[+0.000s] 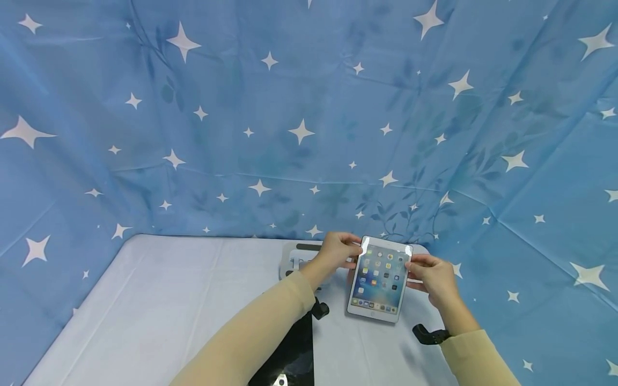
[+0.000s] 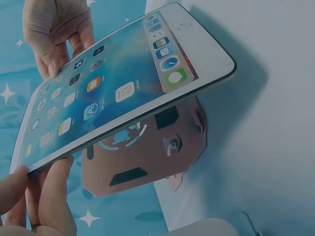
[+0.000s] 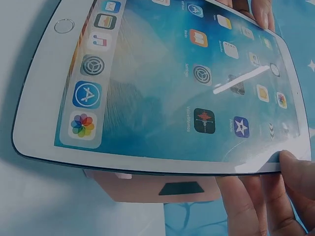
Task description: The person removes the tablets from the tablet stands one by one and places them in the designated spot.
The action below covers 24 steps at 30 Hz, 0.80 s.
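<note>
Both hands hold a white tablet (image 1: 379,281) with a lit screen of app icons, tilted toward the head camera near the table's far right. My left hand (image 1: 333,253) pinches its upper left edge, thumb on the front and fingers behind. On the opposite edge, my right hand (image 1: 434,276) pinches the tablet the same way. Under the tablet in the left wrist view stands a pink holder plate (image 2: 133,164) with dark pads, a stand by its look. Only its lower part (image 3: 147,189) shows in the right wrist view. Whether tablet and plate touch, I cannot tell.
A pale flat item with a dark bar (image 1: 308,247) lies left of the tablet, partly hidden by the left arm. Nearer, a glossy black panel (image 1: 294,348) lies on the white table (image 1: 169,300). A blue star-patterned curtain (image 1: 289,96) hangs behind.
</note>
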Available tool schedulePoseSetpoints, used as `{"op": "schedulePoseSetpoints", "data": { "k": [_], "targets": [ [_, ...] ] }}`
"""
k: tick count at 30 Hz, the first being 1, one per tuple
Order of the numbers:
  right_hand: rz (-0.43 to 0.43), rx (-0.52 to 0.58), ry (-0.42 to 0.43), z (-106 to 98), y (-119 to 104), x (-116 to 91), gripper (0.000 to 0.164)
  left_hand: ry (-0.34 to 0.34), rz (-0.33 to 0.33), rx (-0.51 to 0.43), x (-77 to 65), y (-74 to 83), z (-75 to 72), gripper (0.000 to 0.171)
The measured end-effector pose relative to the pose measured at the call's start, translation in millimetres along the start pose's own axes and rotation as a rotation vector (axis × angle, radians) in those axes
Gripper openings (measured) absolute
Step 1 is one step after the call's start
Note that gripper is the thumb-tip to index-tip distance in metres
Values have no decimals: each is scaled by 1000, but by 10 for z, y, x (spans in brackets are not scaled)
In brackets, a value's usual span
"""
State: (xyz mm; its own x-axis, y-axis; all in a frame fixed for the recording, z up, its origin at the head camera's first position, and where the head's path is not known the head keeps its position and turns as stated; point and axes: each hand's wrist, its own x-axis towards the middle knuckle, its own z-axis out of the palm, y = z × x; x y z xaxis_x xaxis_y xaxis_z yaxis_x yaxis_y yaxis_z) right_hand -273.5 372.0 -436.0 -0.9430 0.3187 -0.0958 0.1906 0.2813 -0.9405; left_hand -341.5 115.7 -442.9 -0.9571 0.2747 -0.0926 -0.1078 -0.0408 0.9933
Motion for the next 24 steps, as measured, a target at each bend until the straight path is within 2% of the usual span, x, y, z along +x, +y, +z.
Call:
{"op": "schedulePoseSetpoints", "data": {
  "k": [9,24],
  "targets": [
    [-2,-19,-28,32,89,-21,31,-37,-26,-23,-47,-68,-63,19],
    [26,-35,-50,130,185,-80,34,7,-62,-35,-104,-239,-102,18]
  ]
}}
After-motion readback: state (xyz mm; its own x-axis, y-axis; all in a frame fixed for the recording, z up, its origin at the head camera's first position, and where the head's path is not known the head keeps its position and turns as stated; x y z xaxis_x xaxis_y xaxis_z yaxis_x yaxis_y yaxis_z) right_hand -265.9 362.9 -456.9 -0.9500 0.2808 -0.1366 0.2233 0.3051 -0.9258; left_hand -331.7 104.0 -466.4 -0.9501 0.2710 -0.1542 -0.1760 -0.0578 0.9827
